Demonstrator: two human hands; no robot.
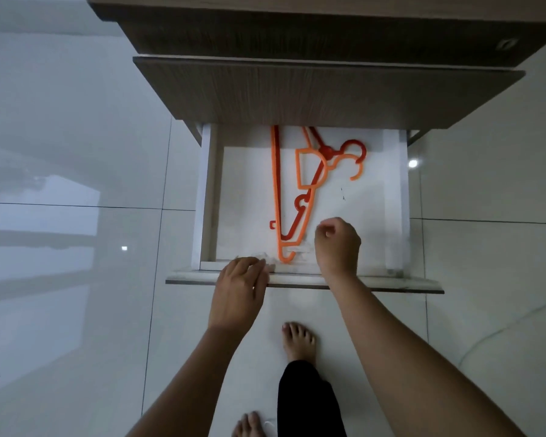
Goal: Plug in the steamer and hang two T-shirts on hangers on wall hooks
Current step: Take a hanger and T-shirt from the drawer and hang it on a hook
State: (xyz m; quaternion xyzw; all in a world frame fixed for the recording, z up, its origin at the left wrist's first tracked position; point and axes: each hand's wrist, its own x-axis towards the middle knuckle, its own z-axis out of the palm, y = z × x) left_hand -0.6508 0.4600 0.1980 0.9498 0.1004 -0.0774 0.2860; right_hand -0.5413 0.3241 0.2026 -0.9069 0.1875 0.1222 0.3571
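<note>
the two hangers (300,187), one orange and one darker red, lie flat and crossed on the white bottom of the open drawer (394,200). their long bars run from the far side of the drawer toward the person, and the hooks turn to the right near the far end. the near tips of both hangers end just beside the front wall of the drawer. the right hand (338,244) is inside the drawer, just to the right of these near tips; its fingers are curled loosely and it holds nothing. the left hand (241,288) rests on the front edge of the drawer, a little left of the tips, with the fingers bent over the edge and also nothing in it. i think the right hand is the nearer one, so it only needs to go a bit left and down to take the bars. no t-shirt and no steamer can be seen here.
</note>
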